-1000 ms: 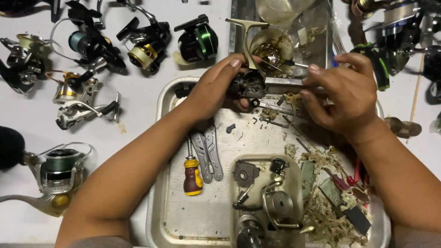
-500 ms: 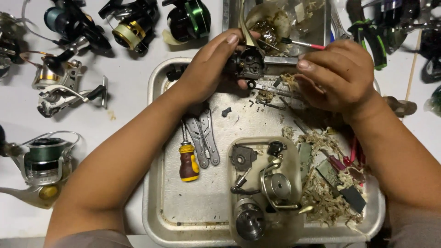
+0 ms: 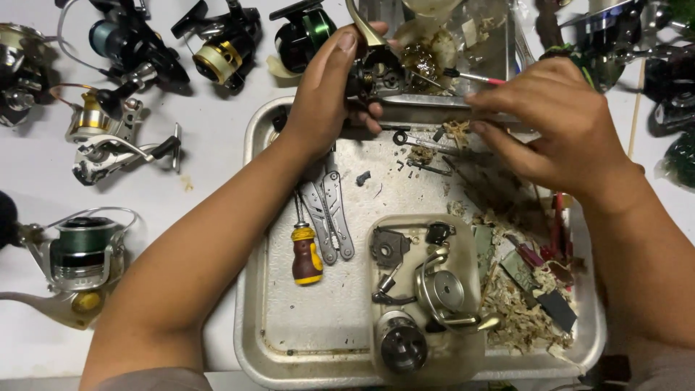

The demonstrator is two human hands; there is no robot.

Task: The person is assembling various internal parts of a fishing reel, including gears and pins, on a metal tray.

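Both hands rose | left hand (image 3: 322, 94) grips reel body (image 3: 376, 72) | right hand (image 3: 557, 123) beside

Two arms enter from the lower edge of the head view. Both forearms are bare from elbow to wrist; no sleeve covers either one. No watch, bracelet or wristband shows on either wrist. The left hand (image 3: 323, 94) is bare, ungloved, with no ring visible on the fingers that show; its nails are short and plain. The right hand (image 3: 557, 119) is likewise bare and ungloved, with no ring visible and short nails. At the bottom left corner, below the left upper arm, a strip of grey-brown fabric shows, seemingly part of a garment; its cut cannot be told. The right upper arm runs out of frame.
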